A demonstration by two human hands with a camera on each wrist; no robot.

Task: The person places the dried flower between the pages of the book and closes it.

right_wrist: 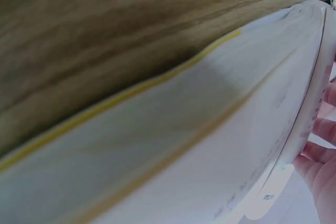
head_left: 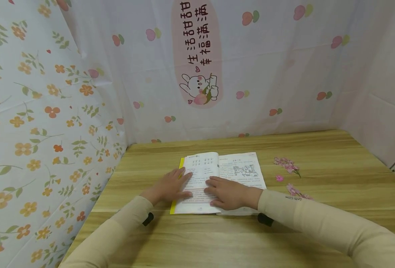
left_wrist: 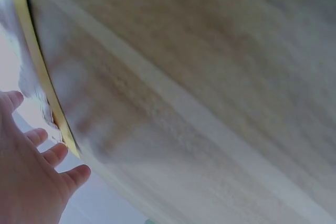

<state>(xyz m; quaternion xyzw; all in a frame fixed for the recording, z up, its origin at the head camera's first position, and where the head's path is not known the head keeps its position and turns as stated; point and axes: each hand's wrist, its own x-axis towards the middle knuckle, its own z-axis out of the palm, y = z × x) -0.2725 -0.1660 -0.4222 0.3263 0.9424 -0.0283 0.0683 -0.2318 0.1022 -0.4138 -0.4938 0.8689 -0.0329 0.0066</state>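
Note:
An open book (head_left: 200,175) with a yellow cover edge lies on the wooden table. Its right-hand page has a line drawing near the top. Fingers spread, my left hand (head_left: 171,186) rests on the left page at its outer edge. My right hand (head_left: 232,193) lies across the fold, its fingertips on the left page and its palm over the right one. In the left wrist view, the left hand (left_wrist: 31,166) is beside the yellow edge. The right wrist view shows the right hand's fingers (right_wrist: 320,166) against the pages, partly cut off by the frame.
Right of the book lie pink flower sprigs (head_left: 287,164) and a single pink blossom (head_left: 279,178); another sprig (head_left: 298,191) is partly behind the right sleeve. Patterned cloth (head_left: 267,74) hangs behind the table (head_left: 197,238), and floral cloth (head_left: 43,149) is at the left.

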